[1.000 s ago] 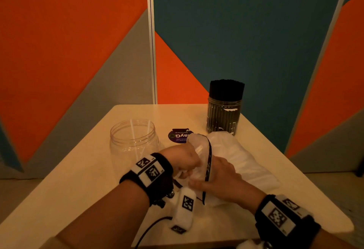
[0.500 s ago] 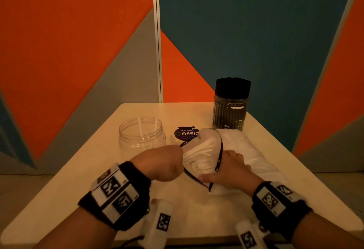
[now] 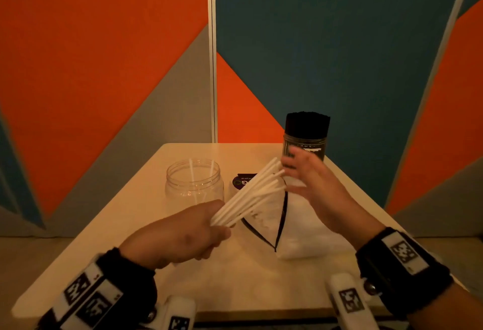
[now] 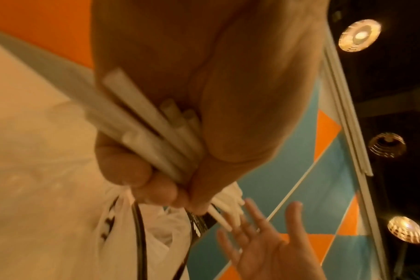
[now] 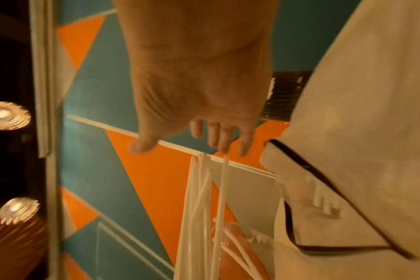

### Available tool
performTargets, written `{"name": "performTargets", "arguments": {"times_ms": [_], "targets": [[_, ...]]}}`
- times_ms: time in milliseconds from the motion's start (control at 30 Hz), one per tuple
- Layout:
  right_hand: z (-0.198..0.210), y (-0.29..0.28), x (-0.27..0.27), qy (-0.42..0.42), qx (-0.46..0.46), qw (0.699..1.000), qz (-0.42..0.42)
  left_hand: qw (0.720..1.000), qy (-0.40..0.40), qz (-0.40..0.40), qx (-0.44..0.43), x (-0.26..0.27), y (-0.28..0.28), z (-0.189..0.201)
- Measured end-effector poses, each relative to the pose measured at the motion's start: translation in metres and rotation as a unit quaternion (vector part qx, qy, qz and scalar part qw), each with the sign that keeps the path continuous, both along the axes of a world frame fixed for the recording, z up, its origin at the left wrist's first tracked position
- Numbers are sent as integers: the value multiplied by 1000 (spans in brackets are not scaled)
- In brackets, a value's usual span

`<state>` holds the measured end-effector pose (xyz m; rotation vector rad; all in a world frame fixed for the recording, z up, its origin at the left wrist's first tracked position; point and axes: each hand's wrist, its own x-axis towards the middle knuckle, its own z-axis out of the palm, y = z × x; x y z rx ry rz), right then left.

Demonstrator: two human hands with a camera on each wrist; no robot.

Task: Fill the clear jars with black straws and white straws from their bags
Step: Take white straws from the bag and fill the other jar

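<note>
Our left hand (image 3: 183, 233) pinches white straws (image 3: 251, 194) in its grip above the worktop (image 3: 130, 225); our right hand (image 3: 311, 180), fingers spread, meets their tips.

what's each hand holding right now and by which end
The left hand grips a bundle of thin white plastic straws by its near, lower end. The right hand holds nothing; its straight fingers meet the bundle's far tips.

The left hand (image 4: 204, 94) grips a bundle of white straws (image 4: 153, 136) — their far tips meet the right hand's spread fingers (image 4: 254, 214).
</note>
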<state>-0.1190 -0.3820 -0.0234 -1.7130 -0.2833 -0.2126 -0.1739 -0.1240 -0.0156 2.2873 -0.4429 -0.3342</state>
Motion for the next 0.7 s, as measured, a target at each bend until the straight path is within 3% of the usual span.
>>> {"name": "performTargets", "arguments": {"times_ms": [67,200,300,400,567,700], "targets": [[16,14,-3,-71,20,997,-20,998,22,-29,-52,2,-10,-5],[30,39,3,-179,-29,980,-82,986,46,-88,-132,5,-32,-12],[33,48,13,-237,-101,960,-108,963,102,-62,-241,11,-43,-18],[33,54,21,-293,-154,938,-101,946,147,-27,-289,19,-51,-22],[36,58,29,-271,-186,943,-49,934,143,5,-328,32,-63,-22],[38,47,25,-209,-42,976,-43,929,75,38,-361,41,-68,-19]]}}
